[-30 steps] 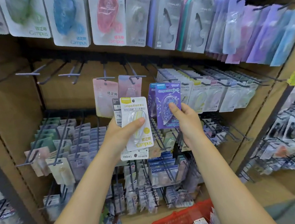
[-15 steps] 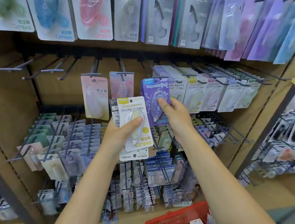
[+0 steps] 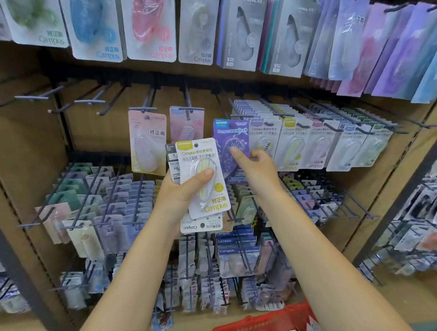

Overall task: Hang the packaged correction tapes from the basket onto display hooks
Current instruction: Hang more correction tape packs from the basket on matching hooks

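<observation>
The right hand [image 3: 256, 168] has carried its purple packet [image 3: 233, 148] up-left to the hook row, grip pinching it, not yet threaded; the left hand [image 3: 185, 192] grips yellow packets [image 3: 202, 177].

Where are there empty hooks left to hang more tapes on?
Bare hooks stick out left of the pink pack, in front of plain brown board. Right of the purple pack the row of packs is crowded, as are the lower hooks.
</observation>
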Motion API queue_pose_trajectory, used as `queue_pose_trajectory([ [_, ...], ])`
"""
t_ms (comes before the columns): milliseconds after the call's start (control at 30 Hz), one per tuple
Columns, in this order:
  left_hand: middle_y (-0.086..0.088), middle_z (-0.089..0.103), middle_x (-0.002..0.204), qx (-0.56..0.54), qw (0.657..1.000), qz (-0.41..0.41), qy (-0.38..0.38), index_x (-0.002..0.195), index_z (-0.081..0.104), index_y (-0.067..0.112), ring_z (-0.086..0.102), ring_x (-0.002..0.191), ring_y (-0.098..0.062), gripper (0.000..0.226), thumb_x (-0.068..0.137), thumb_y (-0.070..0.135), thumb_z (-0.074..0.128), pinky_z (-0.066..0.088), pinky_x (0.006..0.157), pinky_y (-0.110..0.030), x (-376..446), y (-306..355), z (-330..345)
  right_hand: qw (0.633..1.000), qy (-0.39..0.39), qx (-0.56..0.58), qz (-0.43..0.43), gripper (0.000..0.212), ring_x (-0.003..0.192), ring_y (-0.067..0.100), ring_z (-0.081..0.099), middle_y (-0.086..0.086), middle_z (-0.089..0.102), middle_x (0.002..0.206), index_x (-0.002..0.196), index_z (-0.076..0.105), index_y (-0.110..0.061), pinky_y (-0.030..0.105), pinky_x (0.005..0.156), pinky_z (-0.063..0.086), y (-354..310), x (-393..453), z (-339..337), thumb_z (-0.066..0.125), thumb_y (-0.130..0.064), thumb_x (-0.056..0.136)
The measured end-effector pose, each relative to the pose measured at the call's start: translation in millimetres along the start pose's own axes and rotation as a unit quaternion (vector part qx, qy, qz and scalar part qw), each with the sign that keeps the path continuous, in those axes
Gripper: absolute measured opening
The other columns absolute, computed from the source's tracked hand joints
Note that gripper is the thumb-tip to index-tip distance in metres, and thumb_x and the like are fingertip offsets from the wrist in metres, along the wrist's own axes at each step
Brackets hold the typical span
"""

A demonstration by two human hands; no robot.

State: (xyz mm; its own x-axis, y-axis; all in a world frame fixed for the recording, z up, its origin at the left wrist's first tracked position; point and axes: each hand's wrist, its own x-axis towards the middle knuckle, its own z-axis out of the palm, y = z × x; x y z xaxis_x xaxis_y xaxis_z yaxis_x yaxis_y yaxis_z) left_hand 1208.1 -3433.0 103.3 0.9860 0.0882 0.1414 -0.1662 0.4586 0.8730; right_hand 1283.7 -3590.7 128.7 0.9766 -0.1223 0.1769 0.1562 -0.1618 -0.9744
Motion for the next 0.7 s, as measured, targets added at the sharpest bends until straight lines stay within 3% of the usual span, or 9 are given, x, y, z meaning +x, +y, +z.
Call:
queue_pose_trajectory([
  [167, -0.011, 0.076, 0.119, -0.008, 1.0, 0.007, -0.001, 0.132, 0.064, 0.014, 0.076, 0.101, -0.03, 0.042, 0.091, 0.008, 0.07, 0.065, 0.075, -0.041, -2.1, -0.3, -7.8, 0.997, 0.066, 0.036, -0.016, 0.042, 0.093, 0.0, 0.054, -0.012, 0.055, 0.105, 0.119, 0.053, -0.019, 0.027, 0.083, 0.043, 4.3, -25.7, -11.6, 0.072, -0.043, 0.092],
  [233, -0.011, 0.076, 0.121, -0.003, 1.0, 0.007, -0.009, 0.133, 0.064, 0.015, 0.075, 0.107, -0.032, 0.049, 0.086, 0.015, 0.077, 0.065, 0.08, -0.044, -2.0, -3.5, -9.2, 0.999, 0.025, 0.035, -0.032, 0.03, 0.094, 0.005, 0.062, -0.008, 0.064, 0.104, 0.112, 0.062, -0.022, 0.025, 0.08, 0.045, 5.1, -41.3, -18.1, 0.07, -0.043, 0.093],
  [300, -0.012, 0.076, 0.119, 0.007, 1.0, 0.003, -0.028, 0.129, 0.066, 0.016, 0.075, 0.105, -0.033, 0.049, 0.083, 0.019, 0.083, 0.064, 0.079, -0.045, 1.3, -9.4, -6.0, 0.996, -0.084, 0.02, -0.017, 0.021, 0.084, 0.007, 0.069, -0.006, 0.073, 0.098, 0.105, 0.068, -0.024, 0.027, 0.073, 0.048, 5.8, -53.3, -19.9, 0.07, -0.041, 0.093],
  [367, -0.013, 0.077, 0.116, 0.023, 0.999, 0.003, -0.047, 0.124, 0.068, 0.017, 0.075, 0.102, -0.032, 0.047, 0.08, 0.024, 0.08, 0.063, 0.079, -0.044, 4.0, -15.8, 2.1, 0.988, -0.155, 0.019, -0.002, 0.024, 0.076, 0.008, 0.072, -0.002, 0.077, 0.093, 0.108, 0.071, -0.02, 0.028, 0.066, 0.052, 7.5, -60.8, -22.0, 0.073, -0.037, 0.091],
  [467, -0.013, 0.074, 0.123, 0.056, 0.996, -0.003, -0.07, 0.132, 0.066, 0.016, 0.072, 0.112, -0.035, 0.067, 0.072, 0.04, 0.085, 0.058, 0.094, -0.051, 5.7, -24.8, 19.2, 0.986, -0.155, 0.062, 0.007, 0.025, 0.071, 0.011, 0.073, 0.001, 0.078, 0.088, 0.109, 0.073, -0.011, 0.023, 0.056, 0.053, 12.9, -62.0, -35.0, 0.077, -0.026, 0.089],
  [533, -0.012, 0.073, 0.126, 0.063, 0.995, -0.012, -0.079, 0.136, 0.064, 0.017, 0.071, 0.115, -0.036, 0.074, 0.071, 0.045, 0.085, 0.055, 0.099, -0.054, 6.7, -30.3, 30.3, 0.985, -0.148, 0.085, 0.022, 0.024, 0.076, 0.017, 0.074, 0.006, 0.079, 0.093, 0.11, 0.072, -0.009, 0.03, 0.061, 0.058, 17.7, -58.8, -48.2, 0.076, -0.021, 0.09],
  [600, -0.011, 0.075, 0.123, 0.069, 0.994, -0.021, -0.085, 0.133, 0.065, 0.018, 0.072, 0.112, -0.035, 0.065, 0.077, 0.043, 0.086, 0.055, 0.099, -0.055, 8.3, -36.0, 41.9, 0.983, -0.152, 0.098, 0.03, 0.023, 0.087, 0.024, 0.076, 0.009, 0.079, 0.1, 0.113, 0.072, -0.011, 0.04, 0.073, 0.062, 25.7, -52.9, -62.8, 0.074, -0.02, 0.092],
  [700, -0.009, 0.077, 0.118, 0.08, 0.992, -0.029, -0.09, 0.127, 0.068, 0.02, 0.074, 0.109, -0.033, 0.048, 0.084, 0.035, 0.082, 0.059, 0.094, -0.05, 7.8, -44.8, 62.0, 0.978, -0.178, 0.103, 0.04, 0.026, 0.092, 0.025, 0.076, 0.009, 0.078, 0.104, 0.117, 0.071, -0.01, 0.036, 0.073, 0.059, 32.9, -46.7, -86.4, 0.069, -0.022, 0.095],
])
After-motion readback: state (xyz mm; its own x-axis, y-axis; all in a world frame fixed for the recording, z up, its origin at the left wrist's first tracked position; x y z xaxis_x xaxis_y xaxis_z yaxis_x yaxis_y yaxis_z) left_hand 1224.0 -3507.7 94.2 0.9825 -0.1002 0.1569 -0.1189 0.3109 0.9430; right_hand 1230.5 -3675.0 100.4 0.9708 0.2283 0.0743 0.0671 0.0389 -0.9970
